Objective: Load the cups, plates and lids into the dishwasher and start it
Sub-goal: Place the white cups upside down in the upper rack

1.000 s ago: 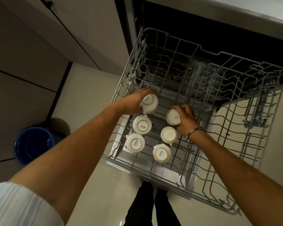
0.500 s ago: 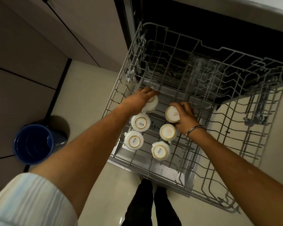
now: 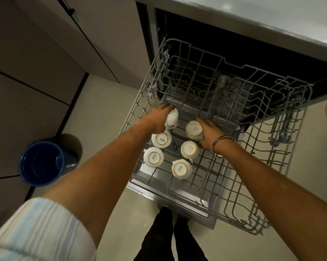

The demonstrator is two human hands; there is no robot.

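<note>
The grey wire dishwasher rack (image 3: 257, 187) is pulled out over the open door. Several white cups stand upside down in two rows on its left side. My left hand (image 3: 160, 116) grips the farthest left cup (image 3: 171, 118), which is tilted on its side. My right hand (image 3: 209, 133) rests against the farthest right cup (image 3: 193, 129), fingers around its side. Nearer me stand a cup (image 3: 161, 139), a cup (image 3: 153, 157), a cup (image 3: 189, 149) and a cup (image 3: 181, 168), all bottoms up.
The dishwasher tub (image 3: 234, 53) gapes dark under the grey countertop (image 3: 272, 17). A blue bucket (image 3: 41, 163) stands on the floor at the left by the cabinet fronts (image 3: 36, 59). My dark-trousered legs (image 3: 170, 236) are below the door edge.
The left hand has tipped its cup from bottom-up toward lying on its side, further into the rack. The right hand's fingers have spread along its cup. The camera view shifted slightly.
</note>
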